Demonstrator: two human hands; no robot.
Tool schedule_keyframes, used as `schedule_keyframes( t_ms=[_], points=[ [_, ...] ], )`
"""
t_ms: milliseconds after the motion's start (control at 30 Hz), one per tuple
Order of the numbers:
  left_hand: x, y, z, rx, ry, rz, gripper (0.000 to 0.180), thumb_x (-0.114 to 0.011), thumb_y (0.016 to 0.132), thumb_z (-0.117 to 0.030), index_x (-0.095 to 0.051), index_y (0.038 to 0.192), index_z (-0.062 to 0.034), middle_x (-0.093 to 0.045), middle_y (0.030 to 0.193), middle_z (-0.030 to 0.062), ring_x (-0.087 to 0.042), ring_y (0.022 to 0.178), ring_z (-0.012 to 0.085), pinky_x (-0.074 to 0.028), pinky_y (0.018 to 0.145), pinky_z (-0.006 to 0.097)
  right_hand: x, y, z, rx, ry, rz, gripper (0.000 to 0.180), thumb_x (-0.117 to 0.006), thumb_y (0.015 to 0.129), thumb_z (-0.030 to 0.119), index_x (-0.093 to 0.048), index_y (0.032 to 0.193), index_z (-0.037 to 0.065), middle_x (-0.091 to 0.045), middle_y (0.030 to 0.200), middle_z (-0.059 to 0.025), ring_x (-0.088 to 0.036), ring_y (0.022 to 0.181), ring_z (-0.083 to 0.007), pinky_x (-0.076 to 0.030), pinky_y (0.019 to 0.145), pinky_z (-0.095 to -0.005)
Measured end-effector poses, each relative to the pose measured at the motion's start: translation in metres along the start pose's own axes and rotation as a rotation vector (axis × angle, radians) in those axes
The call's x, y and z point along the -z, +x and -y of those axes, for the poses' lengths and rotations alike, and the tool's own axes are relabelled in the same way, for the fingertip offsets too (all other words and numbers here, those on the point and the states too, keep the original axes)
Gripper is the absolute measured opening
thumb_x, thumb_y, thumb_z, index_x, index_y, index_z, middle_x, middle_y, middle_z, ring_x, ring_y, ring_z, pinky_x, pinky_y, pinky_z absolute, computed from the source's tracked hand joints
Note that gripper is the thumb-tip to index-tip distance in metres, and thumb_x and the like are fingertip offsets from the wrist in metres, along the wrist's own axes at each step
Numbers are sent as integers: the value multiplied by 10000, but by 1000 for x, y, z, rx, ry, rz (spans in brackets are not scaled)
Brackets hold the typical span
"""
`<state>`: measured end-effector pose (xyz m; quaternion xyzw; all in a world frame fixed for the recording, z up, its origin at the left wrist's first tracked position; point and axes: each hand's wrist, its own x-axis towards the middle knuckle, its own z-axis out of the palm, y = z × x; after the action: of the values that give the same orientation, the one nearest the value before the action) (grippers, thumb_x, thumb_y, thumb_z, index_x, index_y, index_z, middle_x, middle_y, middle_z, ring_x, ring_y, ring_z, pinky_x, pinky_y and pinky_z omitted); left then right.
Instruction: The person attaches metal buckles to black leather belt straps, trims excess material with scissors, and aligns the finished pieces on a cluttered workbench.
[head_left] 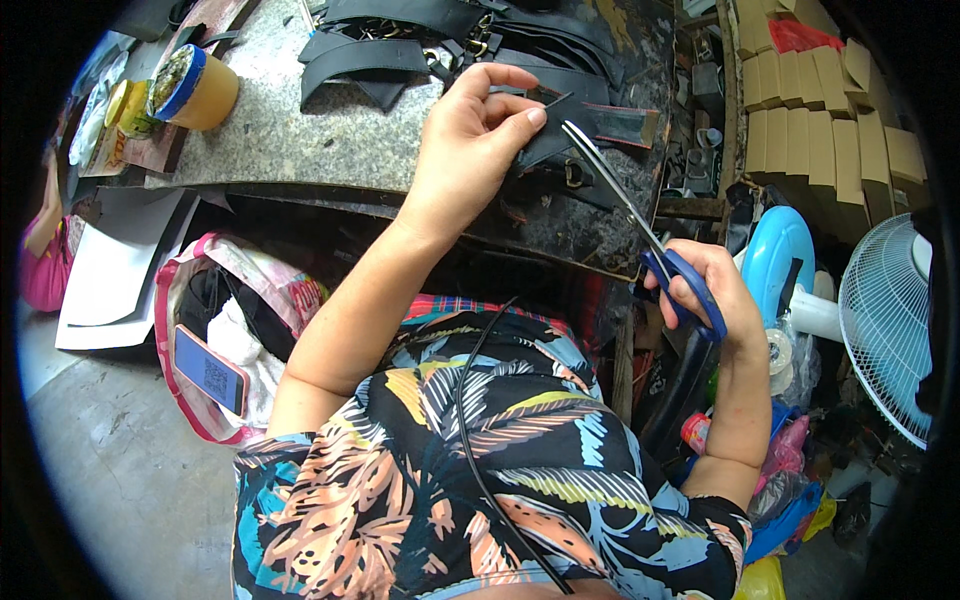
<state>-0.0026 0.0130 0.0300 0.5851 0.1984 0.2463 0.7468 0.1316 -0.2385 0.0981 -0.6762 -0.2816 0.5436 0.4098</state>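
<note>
My left hand (470, 140) pinches black strap (560, 125) | right hand (700, 290) grips blue-handled scissors (640, 225) | blades near thumb: a slip could nick it

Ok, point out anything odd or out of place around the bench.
A phone lies screen-up on an open bag on the floor, tilted near its edge. The black straps on the bench are heaped loosely. Otherwise nothing looks spilled or broken.

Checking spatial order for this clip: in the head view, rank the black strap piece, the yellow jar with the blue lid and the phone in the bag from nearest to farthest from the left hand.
From the left hand:
1. Black strap piece, pinched in its fingers, just to its right.
2. Yellow jar with blue lid, on the stone worktop, far to its left.
3. Phone, in the pink-rimmed bag on the floor, down to the left.
</note>
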Motion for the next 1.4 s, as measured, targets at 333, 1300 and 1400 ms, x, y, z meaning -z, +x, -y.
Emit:
schedule_keyframes(
  t_ms=[333,1300,1400],
  points=[
    [5,1,-1,4,81,51,308,-707,941,-65,-598,1221,6,-727,992,88,-690,868,90,-572,740,204,-12,4,1,-50,-137,-126,133,-734,892,98,-637,886,7,-601,647,15,-576,539,-50,-449,507,-214],
    [4,-3,6,106,-301,-35,399,-674,959,-58,-543,1332,-1,-691,990,50,-661,789,60,-536,611,195,23,24,8,100,-246,-447,190,-796,878,204,-679,835,61,-591,618,36,-571,530,-47,-397,471,-224],
    [5,-2,5,125,-310,-38,437,-665,957,-39,-515,1363,21,-681,987,56,-665,787,74,-560,640,217,47,58,8,42,-1042,-820,334,-802,829,405,-711,864,85,-643,644,-37,-643,597,-170,-454,539,-325]
  ],
)
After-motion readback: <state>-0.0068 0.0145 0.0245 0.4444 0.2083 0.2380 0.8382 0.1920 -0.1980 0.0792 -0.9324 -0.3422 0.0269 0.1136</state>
